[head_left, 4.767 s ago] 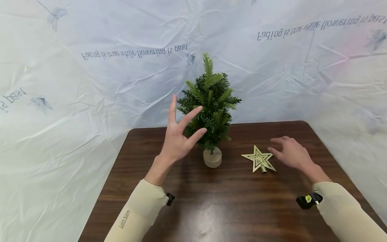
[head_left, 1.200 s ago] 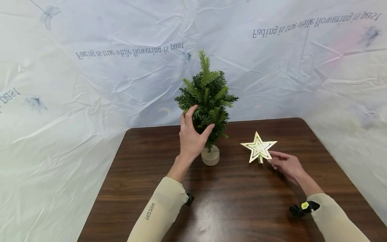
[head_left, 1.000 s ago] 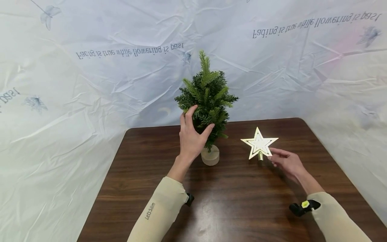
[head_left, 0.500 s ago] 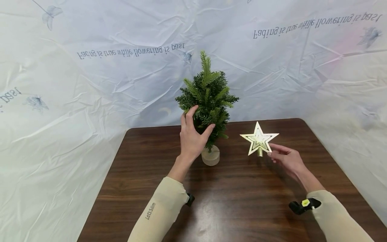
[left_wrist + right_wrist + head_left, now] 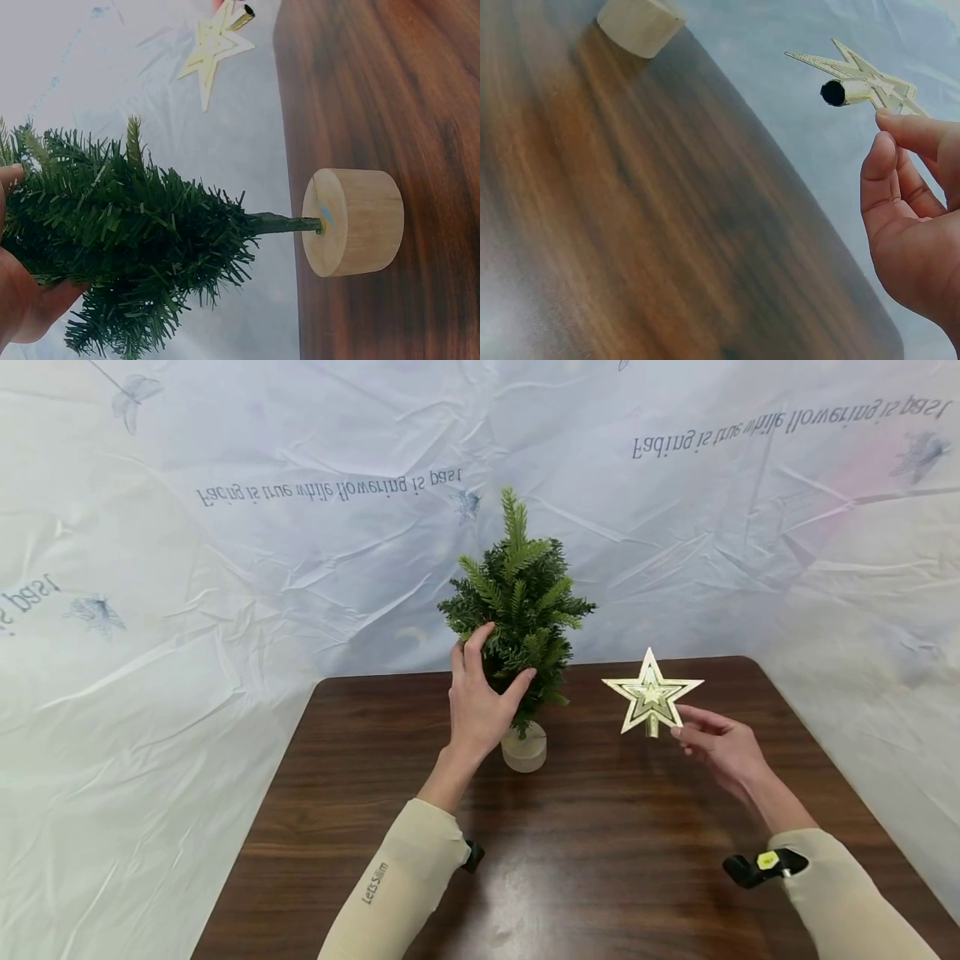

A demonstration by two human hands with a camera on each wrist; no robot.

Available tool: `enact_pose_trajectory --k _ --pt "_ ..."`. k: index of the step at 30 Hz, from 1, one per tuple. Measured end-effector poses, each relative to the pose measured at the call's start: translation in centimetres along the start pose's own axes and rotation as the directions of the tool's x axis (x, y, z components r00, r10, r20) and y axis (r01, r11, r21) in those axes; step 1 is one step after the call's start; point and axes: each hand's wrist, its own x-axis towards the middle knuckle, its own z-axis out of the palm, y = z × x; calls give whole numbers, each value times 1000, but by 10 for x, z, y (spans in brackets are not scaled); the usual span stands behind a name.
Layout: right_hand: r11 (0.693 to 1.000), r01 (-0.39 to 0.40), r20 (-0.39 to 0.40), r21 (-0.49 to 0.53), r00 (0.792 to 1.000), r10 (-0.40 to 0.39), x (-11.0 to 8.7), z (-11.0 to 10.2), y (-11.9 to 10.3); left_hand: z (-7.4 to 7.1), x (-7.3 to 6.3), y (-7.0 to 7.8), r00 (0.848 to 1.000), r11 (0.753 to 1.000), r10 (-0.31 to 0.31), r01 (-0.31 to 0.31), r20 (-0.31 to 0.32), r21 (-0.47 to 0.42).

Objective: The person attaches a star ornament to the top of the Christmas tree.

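Note:
A small artificial Christmas tree stands upright on its round wooden base at the back middle of the table. From its left side, my left hand grips the lower foliage between curled fingers and thumb; some fingertips are hidden in the needles. My right hand pinches a gold star tree topper by its lower right point, raised off the table to the right of the tree. The right wrist view shows the topper's hollow socket with its dark opening facing the camera.
The dark wooden table has rounded back corners. Behind it and along both sides hangs a wrinkled white sheet with printed lettering. A black wrist camera sits at the right cuff.
The right hand has taken hold of the star, lifted it from the table and turned its face up. The left hand has moved right, from spread fingers beside the tree to gripping it.

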Motion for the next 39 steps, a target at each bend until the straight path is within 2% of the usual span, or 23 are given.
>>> enact_pose_trajectory --k 16,30,39 --pt "993 103 1 61 995 -103 4 17 -42 1 0 0 1000 1000 -7 7 0 7" --pt "988 120 -8 101 993 -120 12 28 -64 -1 -1 2 1000 1000 -22 22 12 5" --pt "959 154 41 240 985 -169 18 37 -80 -1 -1 2 1000 1000 -27 27 11 4"
